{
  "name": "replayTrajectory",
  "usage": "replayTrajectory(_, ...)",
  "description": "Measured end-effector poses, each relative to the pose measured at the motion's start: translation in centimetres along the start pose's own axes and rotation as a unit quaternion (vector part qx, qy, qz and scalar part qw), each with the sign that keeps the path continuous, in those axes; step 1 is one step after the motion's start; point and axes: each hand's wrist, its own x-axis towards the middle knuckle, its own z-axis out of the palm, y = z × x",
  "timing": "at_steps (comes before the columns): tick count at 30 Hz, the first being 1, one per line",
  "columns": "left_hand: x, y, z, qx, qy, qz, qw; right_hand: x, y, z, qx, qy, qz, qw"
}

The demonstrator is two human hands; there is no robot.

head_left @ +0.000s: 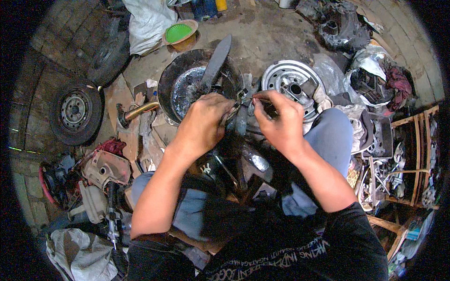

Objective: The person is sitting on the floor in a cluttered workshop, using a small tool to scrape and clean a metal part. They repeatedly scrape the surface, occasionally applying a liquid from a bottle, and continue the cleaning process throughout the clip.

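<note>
My left hand is closed, its fingers wrapped round a small dark metal part whose upper end pokes out past the fingertips. Close beside it, my right hand holds thumb and forefinger pinched at that part's edge; what lies in the pinch is too small to name. Behind the left hand stands a round black basin with a shiny, wet-looking bottom. A long dark flat blade-shaped piece leans up out of it. Just right of the hands rests a silver steel wheel rim.
A wheel with its tyre leans at the left, near a brass-coloured tube. A bowl with green inside and a white sack stand at the back. Car parts lie left; a wooden rack stands right.
</note>
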Motion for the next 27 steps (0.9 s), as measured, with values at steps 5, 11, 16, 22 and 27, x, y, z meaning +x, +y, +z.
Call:
replayTrajectory(5, 0.25, 0.34, -0.11, 0.010, -0.012, -0.012, 1.000, -0.13, 0.47, 0.57, -0.004, -0.005, -0.041, 0.999)
replayTrajectory(11, 0.21, -0.10, 0.44, 0.000, 0.007, -0.009, 1.000, -0.16, 0.36, 0.70, -0.001, -0.015, -0.061, 0.998)
replayTrajectory(16, 0.54, 0.30, 0.48, 0.004, 0.002, -0.010, 1.000, 0.32, 0.77, 0.46, -0.005, 0.003, -0.046, 0.999)
replayTrajectory(22, 0.46, 0.17, 0.61, 0.011, 0.005, -0.031, 0.999, -0.02, 0.36, 0.11, 0.027, -0.047, -0.022, 0.998)
replayTrajectory(27, 0.20, 0.18, 0.58, 0.036, 0.001, -0.030, 0.999, 0.09, 0.58, 0.68, 0.020, -0.015, -0.042, 0.999)
